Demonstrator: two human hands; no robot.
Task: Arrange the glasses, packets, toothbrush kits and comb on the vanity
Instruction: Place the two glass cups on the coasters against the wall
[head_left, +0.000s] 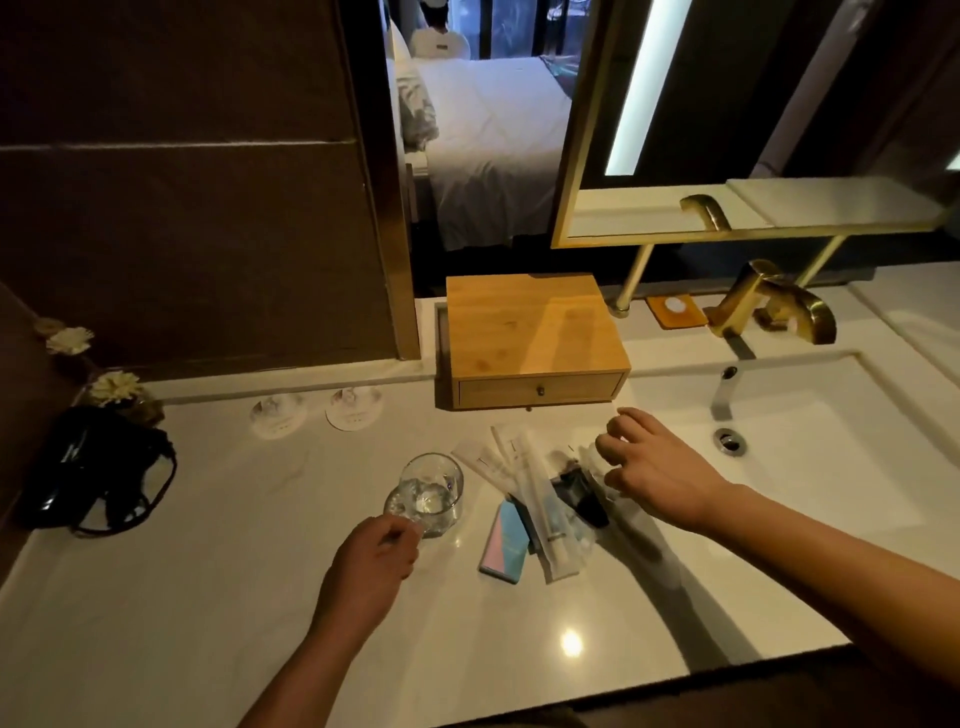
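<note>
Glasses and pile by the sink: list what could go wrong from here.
1. The left hand touches only the near edge of the nested glasses; they may tip or slide apart.
2. The right hand reaches over the loose pile, which may scatter toward the sink.

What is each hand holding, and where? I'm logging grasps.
The left hand pinches the glass at its near lower side. The right hand hovers over the packets, holding nothing.
</note>
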